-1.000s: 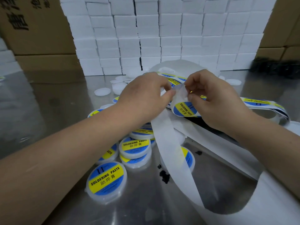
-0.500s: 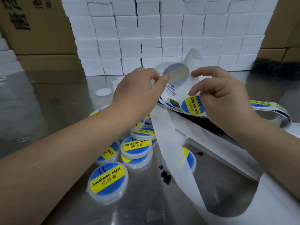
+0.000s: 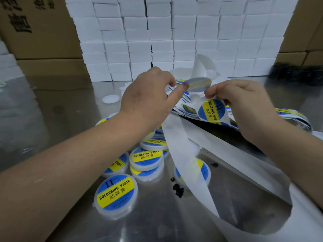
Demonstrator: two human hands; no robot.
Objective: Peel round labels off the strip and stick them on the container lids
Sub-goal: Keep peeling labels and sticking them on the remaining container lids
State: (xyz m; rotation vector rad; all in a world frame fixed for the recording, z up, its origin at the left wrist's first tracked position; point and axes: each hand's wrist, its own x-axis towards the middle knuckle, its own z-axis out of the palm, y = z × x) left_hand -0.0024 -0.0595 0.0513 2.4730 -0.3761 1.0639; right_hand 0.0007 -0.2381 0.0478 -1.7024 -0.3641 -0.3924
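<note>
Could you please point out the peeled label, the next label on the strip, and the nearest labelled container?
peeled label (image 3: 196,84): head view, its pale back.
next label on the strip (image 3: 211,109): head view, yellow band.
nearest labelled container (image 3: 116,194): head view, centre of its lid.

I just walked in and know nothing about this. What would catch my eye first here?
Two hands at centre: the left hand pinches a peeled round label, the right hand holds the label strip. Below them, blue-and-yellow labelled containers cluster on the shiny metal table, and a wall of white boxes fills the back.
</note>
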